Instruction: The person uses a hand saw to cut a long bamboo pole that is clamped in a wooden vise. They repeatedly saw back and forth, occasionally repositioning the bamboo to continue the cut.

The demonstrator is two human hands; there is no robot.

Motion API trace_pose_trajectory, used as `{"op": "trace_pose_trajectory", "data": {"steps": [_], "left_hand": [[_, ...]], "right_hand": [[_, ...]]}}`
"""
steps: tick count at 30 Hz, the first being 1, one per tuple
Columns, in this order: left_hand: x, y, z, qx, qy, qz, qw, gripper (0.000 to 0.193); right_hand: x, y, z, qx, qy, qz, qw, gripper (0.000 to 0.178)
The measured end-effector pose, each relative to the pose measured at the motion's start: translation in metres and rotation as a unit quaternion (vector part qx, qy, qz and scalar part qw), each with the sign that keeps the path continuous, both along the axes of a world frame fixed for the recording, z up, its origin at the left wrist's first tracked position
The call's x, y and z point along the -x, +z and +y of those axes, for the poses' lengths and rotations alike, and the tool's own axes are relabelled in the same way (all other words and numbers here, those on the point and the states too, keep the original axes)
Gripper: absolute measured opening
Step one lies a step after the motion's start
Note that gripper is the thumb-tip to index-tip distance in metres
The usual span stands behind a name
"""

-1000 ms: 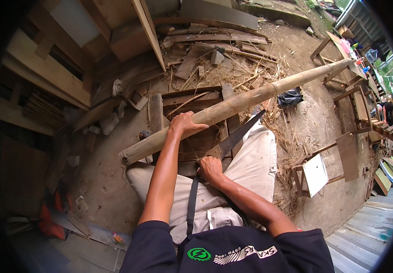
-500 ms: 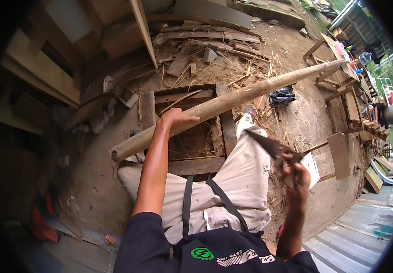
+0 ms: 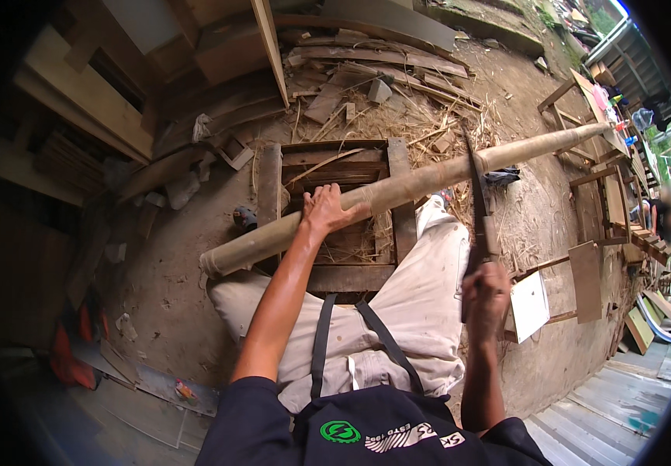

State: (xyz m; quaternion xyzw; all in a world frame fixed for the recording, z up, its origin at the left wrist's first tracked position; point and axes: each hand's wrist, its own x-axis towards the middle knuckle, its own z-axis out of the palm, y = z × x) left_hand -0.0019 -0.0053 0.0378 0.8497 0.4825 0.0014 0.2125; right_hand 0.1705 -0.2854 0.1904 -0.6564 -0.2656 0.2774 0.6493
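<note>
Saw [image 3: 480, 198], clenched in right hand [image 3: 487, 286], is now swung across pole [image 3: 410, 188]; left hand [image 3: 324, 210] is laid spread thereon.

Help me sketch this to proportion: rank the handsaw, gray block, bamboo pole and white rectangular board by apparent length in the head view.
Largest to smallest:
1. Bamboo pole
2. Handsaw, though nearness to the camera may enlarge it
3. White rectangular board
4. Gray block

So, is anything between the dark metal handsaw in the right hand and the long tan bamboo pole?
Nothing visible: in view, the handsaw crosses the pole, contact unclear. The left hand rests farther left on it.
</note>
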Motion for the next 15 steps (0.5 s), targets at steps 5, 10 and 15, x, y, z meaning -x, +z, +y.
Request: {"op": "trace_pose_trajectory", "data": {"steps": [5, 10, 15], "left_hand": [[-0.016, -0.003, -0.012, 0.045, 0.090, -0.041, 0.994, 0.070], [-0.015, -0.001, 0.017, 0.113, 0.100, -0.008, 0.988, 0.070], [-0.017, -0.009, 0.046, 0.199, 0.099, 0.020, 0.975, 0.070]], "right_hand": [[0.032, -0.043, 0.031, -0.026, 0.070, 0.076, 0.994, 0.030], [0.043, -0.053, 0.028, 0.045, 0.153, 0.020, 0.987, 0.028], [0.047, -0.061, 0.024, 0.076, 0.146, -0.019, 0.986, 0.024]]}}
